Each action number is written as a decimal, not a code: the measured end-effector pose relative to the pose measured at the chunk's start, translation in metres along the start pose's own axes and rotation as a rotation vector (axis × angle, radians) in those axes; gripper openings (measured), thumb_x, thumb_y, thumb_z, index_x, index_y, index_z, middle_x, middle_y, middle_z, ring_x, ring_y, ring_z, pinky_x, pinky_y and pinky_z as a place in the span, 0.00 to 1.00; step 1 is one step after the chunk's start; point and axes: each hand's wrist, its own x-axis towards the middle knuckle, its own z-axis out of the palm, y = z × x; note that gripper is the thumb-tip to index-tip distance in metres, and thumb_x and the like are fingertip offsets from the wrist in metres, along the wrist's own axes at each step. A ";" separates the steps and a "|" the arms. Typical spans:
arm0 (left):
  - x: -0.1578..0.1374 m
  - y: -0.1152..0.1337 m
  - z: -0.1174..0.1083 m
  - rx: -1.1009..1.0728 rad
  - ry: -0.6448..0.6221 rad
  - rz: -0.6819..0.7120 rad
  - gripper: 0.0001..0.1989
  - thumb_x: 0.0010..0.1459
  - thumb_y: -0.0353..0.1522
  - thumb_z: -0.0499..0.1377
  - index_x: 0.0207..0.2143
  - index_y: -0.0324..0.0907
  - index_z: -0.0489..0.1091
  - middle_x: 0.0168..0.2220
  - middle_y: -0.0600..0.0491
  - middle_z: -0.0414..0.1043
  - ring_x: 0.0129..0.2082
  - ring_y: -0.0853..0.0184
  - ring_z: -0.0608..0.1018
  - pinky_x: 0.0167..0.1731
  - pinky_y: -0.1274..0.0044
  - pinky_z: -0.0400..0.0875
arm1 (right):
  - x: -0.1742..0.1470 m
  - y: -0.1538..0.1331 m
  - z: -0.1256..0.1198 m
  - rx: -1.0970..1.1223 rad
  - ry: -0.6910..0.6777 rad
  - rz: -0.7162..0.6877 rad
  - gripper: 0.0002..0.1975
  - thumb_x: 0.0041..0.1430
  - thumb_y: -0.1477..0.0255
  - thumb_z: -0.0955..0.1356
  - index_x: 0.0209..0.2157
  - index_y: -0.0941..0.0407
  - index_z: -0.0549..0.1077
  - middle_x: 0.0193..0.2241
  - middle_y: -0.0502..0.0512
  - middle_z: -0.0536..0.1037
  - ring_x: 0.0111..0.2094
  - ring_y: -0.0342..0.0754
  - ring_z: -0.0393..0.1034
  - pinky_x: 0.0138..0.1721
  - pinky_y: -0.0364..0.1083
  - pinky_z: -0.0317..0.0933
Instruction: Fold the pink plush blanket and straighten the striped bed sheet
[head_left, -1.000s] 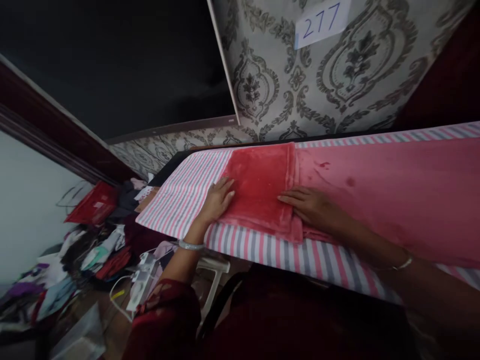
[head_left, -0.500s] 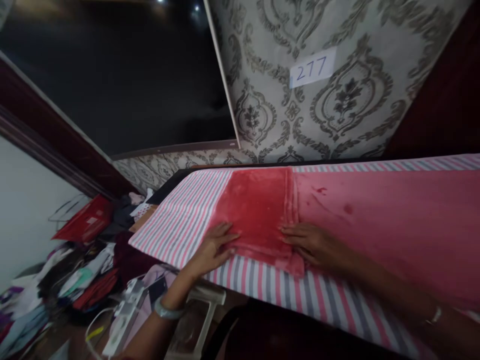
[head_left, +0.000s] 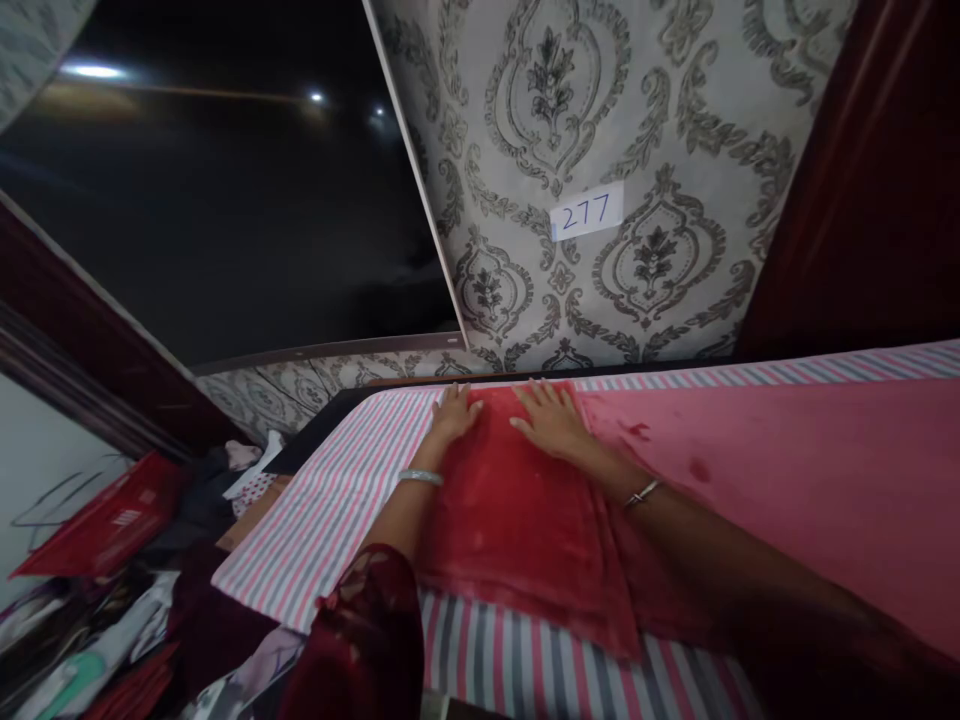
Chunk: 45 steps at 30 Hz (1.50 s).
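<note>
A red plush blanket lies folded in layers over a pink, white and grey striped sheet. My left hand rests palm down on its far left corner, fingers spread. Flat near the far right corner lies my right hand, fingers also apart. Neither hand grips anything. To the right of the folded part, a paler pink stretch of fabric with a few dark red marks spreads across the surface. The blanket's near edge shows several uneven layers.
A large dark television hangs on the patterned wall, with a paper label reading 277 to its right. Heaped clothes and a red bag-like item lie on the floor at left. A dark red panel stands at right.
Both hands have moved from the blanket's near part to its far edge, their arms now stretched over it. The view has shifted, so the wall and television sit lower in the picture.
</note>
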 end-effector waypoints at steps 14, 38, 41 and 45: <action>0.021 -0.008 0.049 0.038 -0.010 -0.011 0.34 0.70 0.48 0.41 0.74 0.48 0.47 0.76 0.47 0.38 0.75 0.55 0.47 0.69 0.53 0.51 | 0.006 0.021 0.028 -0.037 -0.099 0.069 0.36 0.71 0.49 0.57 0.73 0.51 0.55 0.73 0.64 0.47 0.74 0.63 0.37 0.70 0.64 0.28; 0.018 -0.003 0.044 0.042 -0.025 0.020 0.38 0.67 0.55 0.45 0.74 0.51 0.47 0.76 0.45 0.38 0.75 0.50 0.46 0.67 0.49 0.52 | 0.027 0.051 0.008 -0.012 -0.162 0.156 0.33 0.72 0.59 0.58 0.72 0.59 0.55 0.73 0.66 0.46 0.74 0.61 0.37 0.69 0.66 0.39; 0.019 -0.002 0.044 0.050 -0.017 0.028 0.38 0.67 0.54 0.45 0.74 0.51 0.47 0.76 0.45 0.38 0.75 0.49 0.46 0.67 0.49 0.53 | -0.006 0.036 0.001 -0.017 -0.111 0.097 0.35 0.70 0.57 0.61 0.72 0.59 0.57 0.73 0.67 0.45 0.74 0.64 0.33 0.70 0.66 0.34; 0.020 -0.003 0.047 0.060 -0.004 0.035 0.38 0.67 0.54 0.45 0.74 0.51 0.48 0.76 0.45 0.39 0.75 0.48 0.48 0.66 0.49 0.55 | -0.061 0.020 0.015 0.039 -0.080 -0.115 0.41 0.67 0.47 0.62 0.73 0.53 0.53 0.74 0.63 0.44 0.74 0.66 0.32 0.70 0.67 0.32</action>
